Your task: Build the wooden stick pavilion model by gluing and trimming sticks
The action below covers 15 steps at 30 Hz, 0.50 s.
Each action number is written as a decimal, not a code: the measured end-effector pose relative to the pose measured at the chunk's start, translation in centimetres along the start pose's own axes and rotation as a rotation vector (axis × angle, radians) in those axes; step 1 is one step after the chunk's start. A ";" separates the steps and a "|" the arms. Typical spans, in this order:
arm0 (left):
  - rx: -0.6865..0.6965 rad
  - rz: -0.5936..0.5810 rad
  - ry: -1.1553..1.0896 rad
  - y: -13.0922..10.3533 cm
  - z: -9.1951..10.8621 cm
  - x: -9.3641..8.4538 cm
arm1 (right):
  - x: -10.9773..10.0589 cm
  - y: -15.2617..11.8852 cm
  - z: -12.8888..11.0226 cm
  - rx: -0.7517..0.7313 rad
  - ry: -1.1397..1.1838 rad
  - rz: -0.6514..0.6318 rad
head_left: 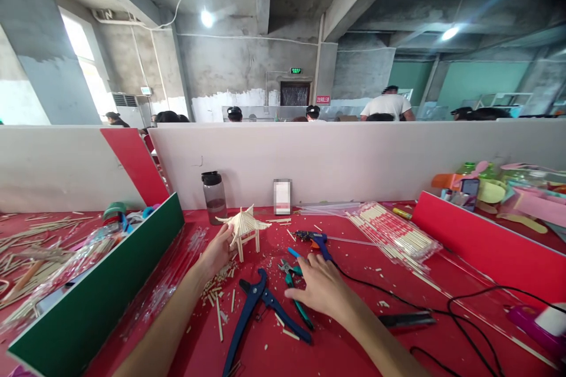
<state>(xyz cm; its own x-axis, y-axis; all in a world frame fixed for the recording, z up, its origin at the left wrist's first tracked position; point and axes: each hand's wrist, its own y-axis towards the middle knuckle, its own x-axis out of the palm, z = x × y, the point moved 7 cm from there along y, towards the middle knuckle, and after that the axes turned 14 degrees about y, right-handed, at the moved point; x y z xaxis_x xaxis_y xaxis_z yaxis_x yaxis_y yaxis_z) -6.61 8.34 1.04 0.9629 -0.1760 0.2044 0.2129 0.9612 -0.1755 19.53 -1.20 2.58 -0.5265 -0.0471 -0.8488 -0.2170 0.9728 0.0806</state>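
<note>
A small model pavilion (pixel 246 225) made of pale wooden sticks, with a peaked roof on thin legs, stands on the red table. The fingers of my left hand (pixel 218 252) grip its left side; some fingertips are hidden behind the roof. My right hand (pixel 322 284) hovers palm down, fingers apart, over the green-handled pliers (pixel 302 305) and holds nothing. Just beyond its fingertips are a blue stick-like piece (pixel 293 253) and a blue glue gun (pixel 322 242). Between my forearms lies a large blue pair of cutters (pixel 283 313) with its handles spread.
Stick offcuts (pixel 218 290) litter the table. Bundled sticks in plastic (pixel 393 235) lie at right, near a black cable (pixel 375 287). A bottle (pixel 214 200) and phone (pixel 282 197) stand by the white partition (pixel 354 159). Green (pixel 106 288) and red (pixel 486 247) boards flank the workspace.
</note>
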 end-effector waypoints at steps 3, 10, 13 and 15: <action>0.031 0.059 -0.010 0.2 0.3 -0.5 | 0.4 -0.4 -0.6 0.036 -0.046 0.005; 0.043 -0.017 0.046 1.0 0.3 -0.5 | 1.2 -1.0 -1.6 0.039 -0.064 -0.017; 0.028 -0.064 0.044 1.5 -0.1 -0.2 | 0.3 -0.6 -1.2 0.020 0.000 -0.013; 0.025 -0.081 0.039 1.7 -0.2 0.2 | -0.8 -0.2 -0.8 -0.012 0.176 -0.019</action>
<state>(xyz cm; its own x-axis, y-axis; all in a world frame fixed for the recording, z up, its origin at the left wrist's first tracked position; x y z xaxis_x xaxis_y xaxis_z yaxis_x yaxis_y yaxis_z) -6.06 9.94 0.56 0.9485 -0.2612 0.1792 0.2868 0.9484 -0.1354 19.38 -1.58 3.67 -0.6579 -0.1050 -0.7457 -0.2371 0.9688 0.0728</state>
